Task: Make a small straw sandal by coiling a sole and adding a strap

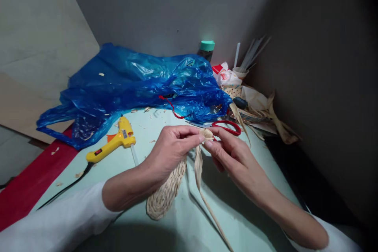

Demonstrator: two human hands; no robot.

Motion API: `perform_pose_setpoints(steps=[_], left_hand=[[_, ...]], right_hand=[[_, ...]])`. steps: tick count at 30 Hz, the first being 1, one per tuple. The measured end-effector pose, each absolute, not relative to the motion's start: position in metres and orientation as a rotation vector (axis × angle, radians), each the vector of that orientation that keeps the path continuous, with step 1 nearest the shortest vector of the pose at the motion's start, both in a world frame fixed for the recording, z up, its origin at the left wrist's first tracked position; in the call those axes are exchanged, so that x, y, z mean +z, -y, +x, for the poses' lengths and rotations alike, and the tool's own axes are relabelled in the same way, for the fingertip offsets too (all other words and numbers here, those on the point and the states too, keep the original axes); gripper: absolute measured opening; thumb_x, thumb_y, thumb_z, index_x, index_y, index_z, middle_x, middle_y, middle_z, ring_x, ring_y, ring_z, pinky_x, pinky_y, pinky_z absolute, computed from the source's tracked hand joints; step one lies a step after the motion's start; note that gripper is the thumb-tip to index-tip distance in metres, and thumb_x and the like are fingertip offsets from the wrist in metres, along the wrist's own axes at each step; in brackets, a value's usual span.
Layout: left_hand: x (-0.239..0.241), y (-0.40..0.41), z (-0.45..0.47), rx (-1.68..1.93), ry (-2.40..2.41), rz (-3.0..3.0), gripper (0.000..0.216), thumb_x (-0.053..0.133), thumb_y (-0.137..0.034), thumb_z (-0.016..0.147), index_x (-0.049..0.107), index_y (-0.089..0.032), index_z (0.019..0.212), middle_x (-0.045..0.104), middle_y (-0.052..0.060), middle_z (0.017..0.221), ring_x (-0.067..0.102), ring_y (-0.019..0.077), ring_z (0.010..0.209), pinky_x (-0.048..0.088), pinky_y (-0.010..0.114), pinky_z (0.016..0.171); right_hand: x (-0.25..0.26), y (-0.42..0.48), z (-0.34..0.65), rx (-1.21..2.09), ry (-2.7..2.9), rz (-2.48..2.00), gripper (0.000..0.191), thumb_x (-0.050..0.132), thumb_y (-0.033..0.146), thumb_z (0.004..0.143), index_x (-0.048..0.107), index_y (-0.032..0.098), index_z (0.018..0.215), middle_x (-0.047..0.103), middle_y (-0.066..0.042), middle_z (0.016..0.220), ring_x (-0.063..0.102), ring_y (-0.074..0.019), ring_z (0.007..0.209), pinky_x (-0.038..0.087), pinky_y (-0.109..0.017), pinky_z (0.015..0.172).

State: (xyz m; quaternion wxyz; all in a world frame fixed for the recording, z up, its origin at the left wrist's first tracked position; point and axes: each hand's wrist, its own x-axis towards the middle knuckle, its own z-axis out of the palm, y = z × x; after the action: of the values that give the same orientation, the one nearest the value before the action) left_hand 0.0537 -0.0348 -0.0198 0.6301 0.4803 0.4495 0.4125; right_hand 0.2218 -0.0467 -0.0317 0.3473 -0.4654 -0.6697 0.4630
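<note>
My left hand and my right hand meet above a pale green table. Both pinch the top end of a woven straw piece, an oval coiled mat of tan braid that hangs down below my left wrist. A loose flat straw strip trails from the pinched spot toward the near edge. The fingers of each hand are closed on the braid's end.
A yellow glue gun with a black cord lies at left. A crumpled blue plastic bag covers the back. Red-handled scissors lie behind my right hand, beside straw scraps, a cup of sticks and a green-capped bottle.
</note>
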Motion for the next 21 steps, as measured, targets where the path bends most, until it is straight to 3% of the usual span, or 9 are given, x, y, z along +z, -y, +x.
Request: perform_pose_setpoints(steps=[3, 6, 14, 19, 21], left_hand=[[-0.021, 0.035, 0.054, 0.923, -1.024, 1.091, 0.013, 0.069, -0.026, 0.08, 0.076, -0.016, 0.084, 0.057, -0.002, 0.061, 0.03, 0.0019, 0.044, 0.016, 0.021, 0.043], [-0.022, 0.035, 0.053, 0.888, -1.048, 1.11, 0.016, 0.071, -0.028, 0.079, 0.076, -0.014, 0.085, 0.053, -0.004, 0.057, 0.029, 0.0022, 0.044, 0.014, 0.021, 0.043], [-0.024, 0.03, 0.049, 0.751, -1.062, 1.182, 0.028, 0.067, -0.036, 0.081, 0.062, -0.013, 0.066, 0.047, -0.004, 0.055, 0.024, 0.0029, 0.042, 0.011, 0.025, 0.044], [-0.021, 0.029, 0.05, 0.647, -0.994, 1.204, 0.024, 0.063, -0.036, 0.084, 0.061, -0.014, 0.074, 0.048, -0.005, 0.054, 0.025, 0.0035, 0.042, 0.012, 0.023, 0.043], [-0.02, 0.03, 0.051, 0.613, -0.986, 1.202, 0.021, 0.061, -0.033, 0.086, 0.06, -0.014, 0.076, 0.047, -0.006, 0.054, 0.026, 0.0038, 0.043, 0.014, 0.022, 0.043]], right_hand=[[-0.031, 0.044, 0.222, 1.133, 1.774, -1.136, 0.024, 0.053, 0.042, 0.097, 0.059, 0.024, 0.111, 0.064, 0.0, 0.082, 0.058, -0.0161, 0.076, 0.042, -0.027, 0.067], [-0.03, 0.041, 0.223, 1.015, 1.768, -1.099, 0.018, 0.058, 0.038, 0.094, 0.065, 0.023, 0.102, 0.067, -0.002, 0.103, 0.061, -0.0179, 0.095, 0.044, -0.028, 0.083], [-0.028, 0.039, 0.224, 1.081, 1.624, -1.089, 0.014, 0.064, 0.032, 0.089, 0.066, 0.019, 0.089, 0.065, -0.001, 0.086, 0.059, -0.0161, 0.082, 0.044, -0.026, 0.074], [-0.028, 0.036, 0.228, 1.493, 1.392, -0.958, 0.016, 0.066, 0.032, 0.087, 0.061, 0.017, 0.085, 0.061, 0.0, 0.076, 0.055, -0.0132, 0.073, 0.041, -0.024, 0.068], [-0.03, 0.034, 0.23, 1.49, 1.44, -0.969, 0.015, 0.064, 0.031, 0.088, 0.06, 0.017, 0.085, 0.06, 0.0, 0.076, 0.054, -0.0136, 0.071, 0.04, -0.025, 0.067]])
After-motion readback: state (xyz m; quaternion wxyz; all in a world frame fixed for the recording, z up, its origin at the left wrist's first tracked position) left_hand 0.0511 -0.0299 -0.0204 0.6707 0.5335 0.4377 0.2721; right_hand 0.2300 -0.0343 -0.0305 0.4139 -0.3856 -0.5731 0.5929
